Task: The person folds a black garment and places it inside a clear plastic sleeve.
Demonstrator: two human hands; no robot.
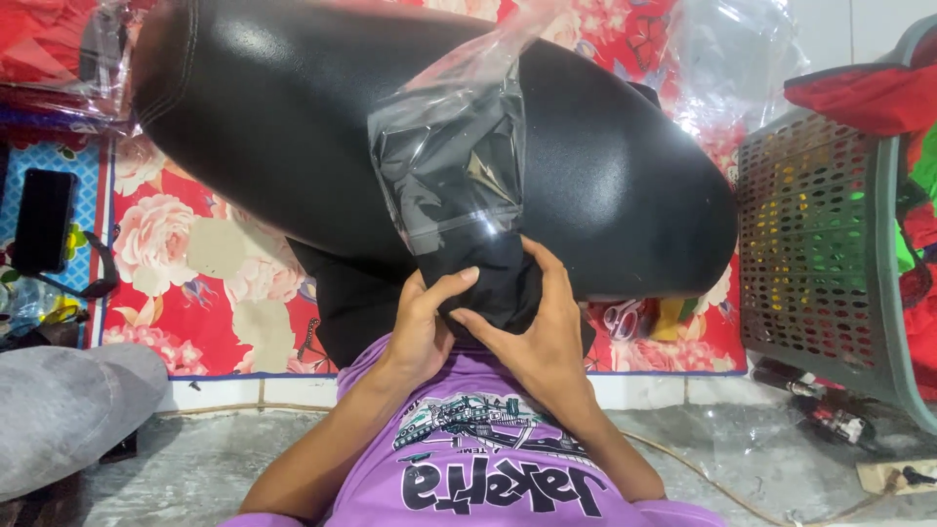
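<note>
A clear plastic bag (451,156) lies over the black padded seat (293,127) with folded black cloth (488,278) in its mouth, more clear wrapping (722,59) sits top right, and a dark-screened phone (43,221) lies far left.

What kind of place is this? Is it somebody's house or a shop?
Probably a home workspace where clothes get packed, on the floor. A floral mat covers the ground, a plastic laundry basket holds bright garments, and both hands, left hand and right hand, grip black fabric half inside a clear plastic bag.
</note>
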